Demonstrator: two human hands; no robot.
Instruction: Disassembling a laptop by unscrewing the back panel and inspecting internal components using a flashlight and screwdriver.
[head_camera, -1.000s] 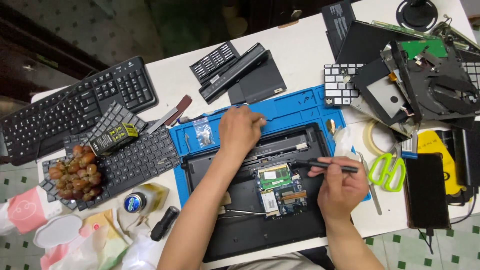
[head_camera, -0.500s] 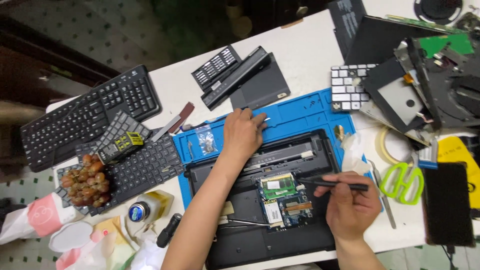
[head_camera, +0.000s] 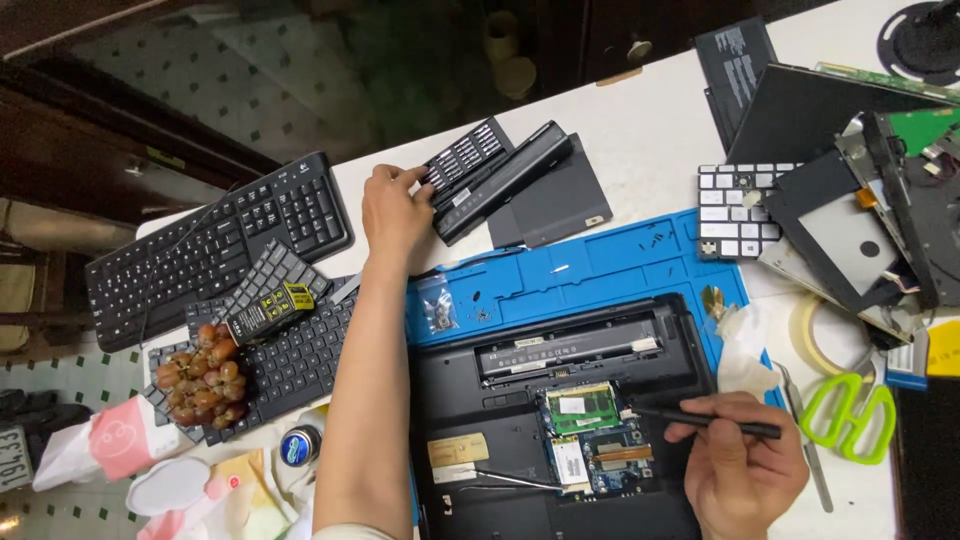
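Head view: looking down on a cluttered white table with a blue repair mat (head_camera: 600, 265).
Right hand (head_camera: 740, 475): nearest the camera, fingers closed in a pen grip on a thin black tool (head_camera: 705, 420); the tool's long axis runs left to right, its tip just beside the green memory module (head_camera: 582, 408).
Opened laptop base (head_camera: 560, 420): black, lying on the mat, directly left of the right hand.
Left hand (head_camera: 392, 208): reached far up and left off the mat, fingers loosely spread, fingertips touching the black bit set (head_camera: 465, 155).
Bit set axis: slanted, lower left to upper right, beside a long black battery pack (head_camera: 505, 180).
Nearer hand: left for the bit set, right for the laptop.
Change: earlier the left hand rested at the mat's upper edge above the laptop; now it is stretched out to the bit set. The right hand's grip on the tool is unchanged.
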